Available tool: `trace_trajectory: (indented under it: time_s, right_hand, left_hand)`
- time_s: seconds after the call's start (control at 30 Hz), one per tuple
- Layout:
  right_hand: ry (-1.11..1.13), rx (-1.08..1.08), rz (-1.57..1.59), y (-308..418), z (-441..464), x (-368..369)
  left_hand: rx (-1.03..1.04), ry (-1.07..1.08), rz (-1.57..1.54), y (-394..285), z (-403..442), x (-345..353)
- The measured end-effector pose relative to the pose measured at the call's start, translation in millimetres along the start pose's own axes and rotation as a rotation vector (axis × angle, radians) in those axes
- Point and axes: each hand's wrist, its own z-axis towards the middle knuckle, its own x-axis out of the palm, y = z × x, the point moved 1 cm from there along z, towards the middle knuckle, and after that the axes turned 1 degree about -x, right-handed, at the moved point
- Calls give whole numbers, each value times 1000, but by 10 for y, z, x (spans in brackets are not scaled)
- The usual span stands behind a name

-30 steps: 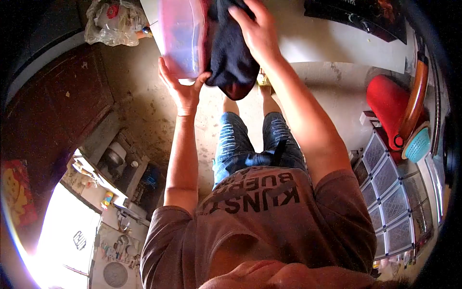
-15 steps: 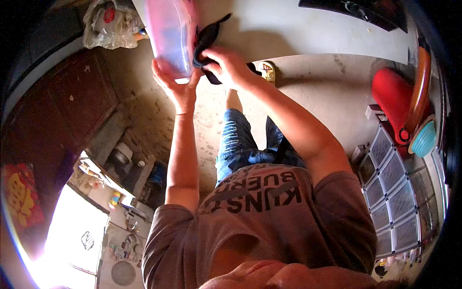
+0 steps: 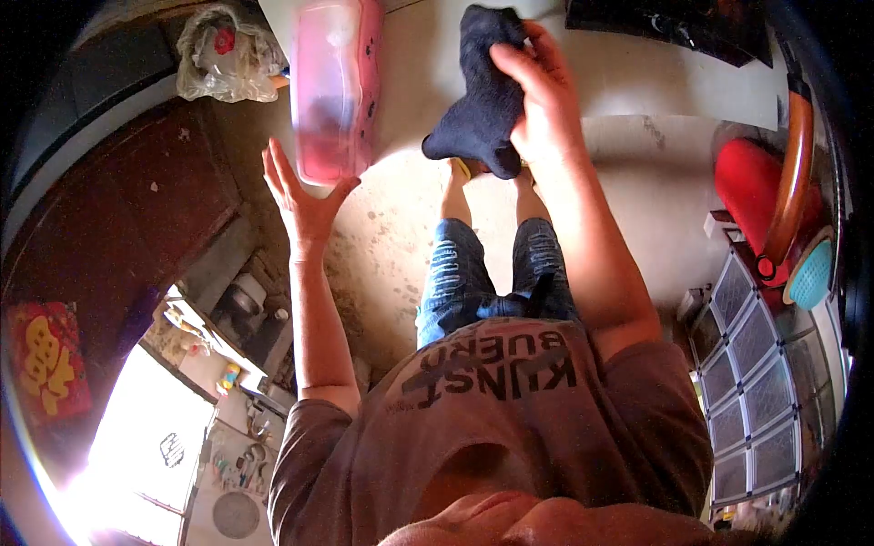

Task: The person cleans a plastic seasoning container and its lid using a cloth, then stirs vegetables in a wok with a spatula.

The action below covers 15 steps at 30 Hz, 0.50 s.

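My right hand (image 3: 546, 100) holds a dark navy sock (image 3: 482, 91) up over the table's near edge, thumb on its front and fingers behind. The sock hangs with two rounded ends pointing down; whether it is one sock or a pair I cannot tell. To its left, a pink translucent plastic box (image 3: 332, 150) lies lengthwise on the white table (image 3: 414, 64), its near end at the edge. Something dark shows faintly inside the box. My left hand (image 3: 309, 202) is open beside the box's near end, fingers spread, with nothing in it.
A clear plastic bag (image 3: 232, 64) with something red sits at the far left. A black flat object (image 3: 674, 27) lies at the table's far right. Further right are a red object (image 3: 746, 182), a turquoise basket (image 3: 810, 278) and a paneled rack (image 3: 746, 382).
My right hand has moved right and up with the sock, away from the box. My left hand has let go of the box and moved down and left. The box now rests on the table.
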Motion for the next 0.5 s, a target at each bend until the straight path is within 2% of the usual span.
trace_trajectory:
  time_s: [0.07,0.17,0.2,0.27,0.4,0.5]
  right_hand:
    - [-72,50,49,257,85,282]
    - [68,-74,51,297,372,443]
    - [10,-142,-66,164,515,384]
    - [126,-42,-100,-104,702,94]
    - [123,57,-61,-221,538,83]
    - [78,23,-221,-375,537,23]
  left_hand:
    - [73,-18,103,-266,315,-20]
    - [72,42,231,-575,827,180]
    - [34,64,235,-628,945,242]
    - [-36,72,219,-684,1004,253]
    - [166,-20,258,-553,779,274]
    - [151,6,302,-665,639,217]
